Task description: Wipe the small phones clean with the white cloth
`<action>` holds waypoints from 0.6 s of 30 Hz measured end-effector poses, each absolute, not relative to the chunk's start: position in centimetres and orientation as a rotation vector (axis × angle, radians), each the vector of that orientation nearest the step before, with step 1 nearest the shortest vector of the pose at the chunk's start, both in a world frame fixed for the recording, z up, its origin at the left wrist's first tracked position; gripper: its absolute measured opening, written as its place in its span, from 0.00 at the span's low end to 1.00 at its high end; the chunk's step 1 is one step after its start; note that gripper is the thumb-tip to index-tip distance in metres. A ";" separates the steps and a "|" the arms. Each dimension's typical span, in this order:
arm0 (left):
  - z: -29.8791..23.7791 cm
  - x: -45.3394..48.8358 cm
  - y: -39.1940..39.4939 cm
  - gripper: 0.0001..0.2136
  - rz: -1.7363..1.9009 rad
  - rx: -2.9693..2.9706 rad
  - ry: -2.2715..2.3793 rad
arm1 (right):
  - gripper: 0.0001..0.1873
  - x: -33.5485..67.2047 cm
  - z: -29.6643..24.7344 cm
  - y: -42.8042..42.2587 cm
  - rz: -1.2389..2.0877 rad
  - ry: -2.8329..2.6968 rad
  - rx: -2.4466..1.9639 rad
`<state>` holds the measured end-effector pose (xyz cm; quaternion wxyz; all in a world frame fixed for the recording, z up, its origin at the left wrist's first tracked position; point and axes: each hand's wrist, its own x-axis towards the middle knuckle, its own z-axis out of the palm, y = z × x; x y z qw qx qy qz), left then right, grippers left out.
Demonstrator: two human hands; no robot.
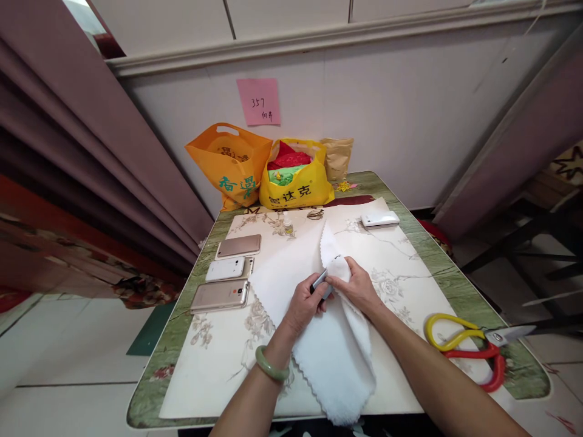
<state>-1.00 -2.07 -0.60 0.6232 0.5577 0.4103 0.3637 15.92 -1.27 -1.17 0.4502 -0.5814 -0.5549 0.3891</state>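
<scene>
My left hand (308, 298) is closed around a small phone (321, 283) with a dark face and grey edge, partly hidden by my fingers. A white cloth (337, 346) with zigzag edges lies under both hands and spreads over the front of the table. My right hand (357, 284) pinches a folded-up part of this cloth close against the phone. To the left of my hands lie several phones: a brown-gold phone (239, 245), a white phone (225, 269) resting partly over another, and a gold phone (220, 296).
Red-and-yellow-handled scissors (489, 346) lie at the right edge. A white device (380, 219) sits at the back right, and a small bottle (288, 224) at the back. An orange bag (230, 164), a filled yellow bag (296, 185) and a brown pouch (337, 159) stand against the wall.
</scene>
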 end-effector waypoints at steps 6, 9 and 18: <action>-0.7 -0.8 -2.1 0.21 0.881 1.382 0.974 | 0.25 15.9 -1.8 -0.8 0.887 -1.139 -1.481; -1.0 -0.6 -2.0 0.22 0.959 1.321 0.978 | 0.25 15.8 -1.7 -0.8 0.935 -1.025 -1.452; -1.3 -0.7 -1.4 0.24 1.102 1.056 0.944 | 0.22 18.1 -2.2 0.2 0.758 -0.846 -1.503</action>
